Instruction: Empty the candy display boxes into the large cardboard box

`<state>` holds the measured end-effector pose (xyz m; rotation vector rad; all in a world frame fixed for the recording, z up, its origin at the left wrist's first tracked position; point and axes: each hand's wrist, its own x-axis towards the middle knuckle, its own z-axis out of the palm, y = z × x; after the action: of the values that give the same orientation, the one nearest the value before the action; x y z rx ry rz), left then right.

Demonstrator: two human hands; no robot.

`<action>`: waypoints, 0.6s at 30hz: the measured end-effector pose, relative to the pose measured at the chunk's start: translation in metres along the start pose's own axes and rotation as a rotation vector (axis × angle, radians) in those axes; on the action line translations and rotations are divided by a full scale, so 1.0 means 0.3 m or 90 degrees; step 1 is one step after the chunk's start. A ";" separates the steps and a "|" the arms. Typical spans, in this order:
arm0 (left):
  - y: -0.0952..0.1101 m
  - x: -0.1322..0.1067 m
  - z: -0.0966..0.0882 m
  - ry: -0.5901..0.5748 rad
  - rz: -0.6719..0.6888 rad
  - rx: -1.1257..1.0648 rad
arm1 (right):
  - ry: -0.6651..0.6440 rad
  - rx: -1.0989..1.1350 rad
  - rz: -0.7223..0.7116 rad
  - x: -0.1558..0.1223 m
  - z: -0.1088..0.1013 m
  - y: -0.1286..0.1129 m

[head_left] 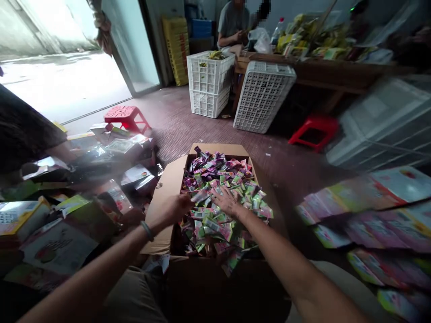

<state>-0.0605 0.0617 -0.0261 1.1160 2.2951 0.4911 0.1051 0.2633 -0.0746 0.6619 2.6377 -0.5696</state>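
Observation:
An opened cardboard box (pixel 170 188) stands in front of me, heaped with small shiny packets (pixel 215 224), purple towards the back and green and pink towards the front. My right hand (pixel 226 202) lies on the heap with its fingers spread, touching the green and pink packets. At the box's left side, my left hand (pixel 178 208) is closed above the edge of the heap. A pale packet shows beside its fingertips, but blur hides what the fingers grip.
Left of me lie piled printed cartons (pixel 60 246), with a person's arm (pixel 63 152) over them. Stacked printed boxes (pixel 387 229) fill the right. Beyond are a pink stool (pixel 123 114), a red stool (pixel 314 130), white crates (pixel 212 83), a loaded table (pixel 323 69) and a seated person (pixel 232 27).

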 end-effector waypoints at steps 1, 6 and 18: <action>0.065 -0.040 0.066 -0.004 0.016 0.076 | -0.007 0.009 -0.006 -0.017 -0.028 0.000; 0.213 -0.117 0.389 0.040 0.169 0.272 | 0.053 -0.012 -0.014 -0.167 -0.021 0.088; -0.035 -0.095 0.481 -0.169 0.230 0.425 | -0.008 0.085 0.079 -0.342 0.296 0.149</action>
<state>0.0352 0.0453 -0.1369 1.8007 2.0656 -0.3232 0.2341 0.2211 -0.1193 0.8526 2.5417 -0.7150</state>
